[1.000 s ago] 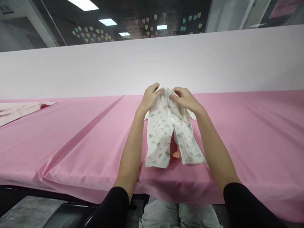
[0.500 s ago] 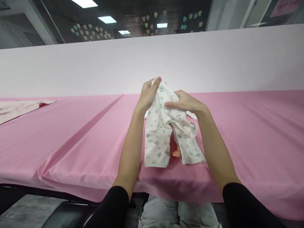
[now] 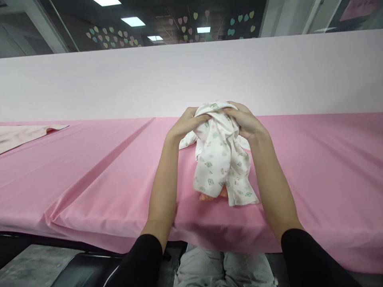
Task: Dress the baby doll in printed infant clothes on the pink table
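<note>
Printed baby pants (image 3: 217,153) are bunched up and held on the pink desk (image 3: 89,171). A toy doll's feet (image 3: 212,196) are seen under them. The pants are gripped by the closed fingers of the left hand (image 3: 187,125) and right hand (image 3: 245,121).

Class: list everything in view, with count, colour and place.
baby garment: one, white with green print, between both hands
doll's feet: two, peach, under the garment
tablecloth: one, pink, over the table
cloth: one, pale pink, far left
panel: one, pale pink, behind the table
paper hearts: many, pastel, beyond the panel
ceiling lights: several, white, overhead
trousers: one pair, grey, below the table
left hand: one, bare, gripping the garment
right hand: one, bare, gripping the garment
sleeves: two, black, at the forearms
</note>
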Motion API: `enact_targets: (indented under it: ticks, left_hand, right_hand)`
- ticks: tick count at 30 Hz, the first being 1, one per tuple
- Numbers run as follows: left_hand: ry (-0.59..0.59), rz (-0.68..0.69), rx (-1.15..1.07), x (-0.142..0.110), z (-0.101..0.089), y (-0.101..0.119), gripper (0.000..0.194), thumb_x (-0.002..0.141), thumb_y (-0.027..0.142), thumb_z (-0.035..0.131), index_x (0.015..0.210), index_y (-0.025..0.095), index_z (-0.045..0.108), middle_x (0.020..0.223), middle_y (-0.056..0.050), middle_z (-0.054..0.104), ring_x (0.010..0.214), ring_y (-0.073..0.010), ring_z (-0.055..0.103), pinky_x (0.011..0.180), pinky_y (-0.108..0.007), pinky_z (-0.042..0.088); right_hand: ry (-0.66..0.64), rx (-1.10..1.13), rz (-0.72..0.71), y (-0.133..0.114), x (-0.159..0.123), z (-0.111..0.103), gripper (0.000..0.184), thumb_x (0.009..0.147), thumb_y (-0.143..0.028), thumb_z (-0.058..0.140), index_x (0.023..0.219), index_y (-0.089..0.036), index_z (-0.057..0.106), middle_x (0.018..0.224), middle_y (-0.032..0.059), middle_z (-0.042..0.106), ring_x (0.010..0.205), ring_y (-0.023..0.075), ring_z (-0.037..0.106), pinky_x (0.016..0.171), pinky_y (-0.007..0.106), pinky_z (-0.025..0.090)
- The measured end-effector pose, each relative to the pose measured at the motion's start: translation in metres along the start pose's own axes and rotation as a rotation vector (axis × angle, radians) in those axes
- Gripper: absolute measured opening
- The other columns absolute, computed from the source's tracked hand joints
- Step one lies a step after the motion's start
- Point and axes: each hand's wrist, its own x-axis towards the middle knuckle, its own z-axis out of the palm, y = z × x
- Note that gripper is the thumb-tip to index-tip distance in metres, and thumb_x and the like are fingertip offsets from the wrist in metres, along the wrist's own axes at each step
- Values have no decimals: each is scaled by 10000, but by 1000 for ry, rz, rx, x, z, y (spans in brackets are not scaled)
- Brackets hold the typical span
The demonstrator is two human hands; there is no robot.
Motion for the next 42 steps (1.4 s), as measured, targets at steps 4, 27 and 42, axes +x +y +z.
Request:
enact_targets:
  ticks: [4,27,42]
  left_hand:
    - [153,63,-45,6,-1,-6,145,852,289,485,895,175,564,822,-29,588,804,-148,595,681,-250,472]
    - [85,18,-237,13,25,-2,362,889,490,420,949,158,550,799,-66,614,818,-201,641,704,-333,521]
    - [-58,46,-377,10,26,-5,392,798,490,572,1000,154,589,919,-85,657,944,-223,627,788,-313,515]
  right_hand:
    - [-217,-4,18,-10,-11,2,470,596,-392,782,972,-184,592,896,54,634,857,223,600,709,321,517]
    - [-293,23,89,-5,-11,-12,538,523,-333,837,989,-193,608,868,61,656,829,248,623,682,359,552]
    - [-147,159,1,0,-8,-23,427,616,-409,774,929,-160,623,823,56,651,795,218,632,648,308,539]
